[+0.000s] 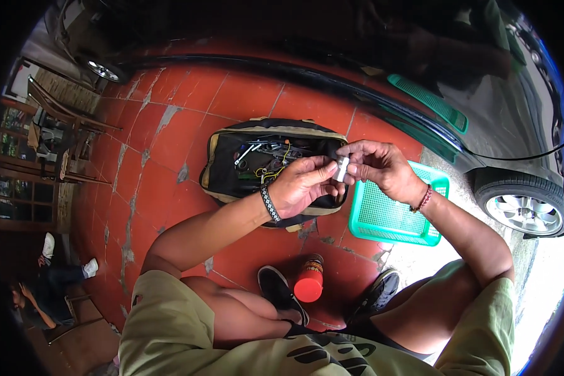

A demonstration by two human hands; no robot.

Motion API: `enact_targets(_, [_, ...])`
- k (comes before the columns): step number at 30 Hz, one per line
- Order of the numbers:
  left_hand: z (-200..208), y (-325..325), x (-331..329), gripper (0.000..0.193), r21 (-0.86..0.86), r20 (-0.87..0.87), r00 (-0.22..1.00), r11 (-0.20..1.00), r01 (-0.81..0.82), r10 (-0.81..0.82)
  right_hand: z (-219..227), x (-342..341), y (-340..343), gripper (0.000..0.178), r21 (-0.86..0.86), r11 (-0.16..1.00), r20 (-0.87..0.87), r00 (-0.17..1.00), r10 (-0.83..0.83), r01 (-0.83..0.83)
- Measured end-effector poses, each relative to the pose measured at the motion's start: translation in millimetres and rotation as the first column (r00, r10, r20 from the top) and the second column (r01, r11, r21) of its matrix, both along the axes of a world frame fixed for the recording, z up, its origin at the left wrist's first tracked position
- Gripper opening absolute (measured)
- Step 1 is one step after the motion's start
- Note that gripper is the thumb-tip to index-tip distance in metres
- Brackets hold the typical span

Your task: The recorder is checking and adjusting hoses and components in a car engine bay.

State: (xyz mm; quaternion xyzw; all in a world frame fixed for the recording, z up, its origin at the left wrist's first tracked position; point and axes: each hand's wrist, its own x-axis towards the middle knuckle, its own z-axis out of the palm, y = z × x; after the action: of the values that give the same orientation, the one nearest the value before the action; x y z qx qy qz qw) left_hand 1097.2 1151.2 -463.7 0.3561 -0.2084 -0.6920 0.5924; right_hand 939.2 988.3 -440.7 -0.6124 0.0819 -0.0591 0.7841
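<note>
Between my two hands is a small silvery metal socket-like piece (341,169), held upright over the right end of an open tool bag. My left hand (299,186) pinches it from the left with thumb and fingers. From the right, my right hand (380,168) grips it too, thumb and fingertips closed around it. Below them lies the black tool bag (216,178) with tan trim, holding several metal tools and a yellow cord (286,153). My fingers partly cover the metal piece, so its exact kind is unclear.
A green plastic basket (355,216) sits right of the bag. Between my shoes stands a jar with a red lid (308,289). A dark car (420,56) spans the far side, its wheel (525,213) at right. At far left a person (41,307) sits near chairs.
</note>
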Motion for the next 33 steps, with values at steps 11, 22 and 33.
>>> enact_targets(11, [5, 11, 0, 0.033, 0.075, 0.024, 1.000, 0.997, 0.015, -0.017, -20, 2, -1, 0.022, -0.084, 0.993, -0.024, 0.997, 0.078, -0.080])
enact_targets(22, [15, 15, -11, 0.037, 0.036, 0.053, 0.997, 0.998, 0.047, -0.049, -21, -4, -3, 0.020, -0.135, 0.988, -0.086, 0.994, 0.066, -0.077])
enact_targets(33, [10, 14, -13, 0.035, 0.046, 0.034, 0.998, 0.998, 0.052, -0.054, -12, -7, 0, 0.027, -0.149, 0.988, -0.029, 0.999, 0.031, -0.035])
